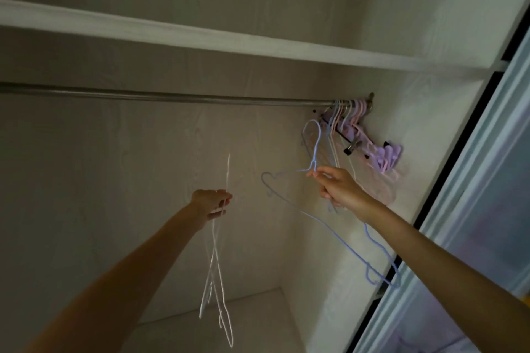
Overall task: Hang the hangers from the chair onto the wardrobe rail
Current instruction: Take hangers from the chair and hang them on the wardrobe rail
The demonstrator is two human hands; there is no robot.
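Two hands up for me: right hand (339, 189) pinches thin blue wire hanger (329, 226) at its neck, hook up, below the metal rail (172, 97). Left hand (212, 205) grips white wire hangers (215, 281), long axis vertical.

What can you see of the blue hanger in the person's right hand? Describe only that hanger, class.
The blue hanger is thin, seemingly coated wire, with a curved hook, a twisted neck and notched shoulders. The right hand pinches it just below the neck. It tilts, one shoulder low near the wardrobe's sliding door. Its hook points up, just below the rail, not yet on it, beside the hangers already hung.
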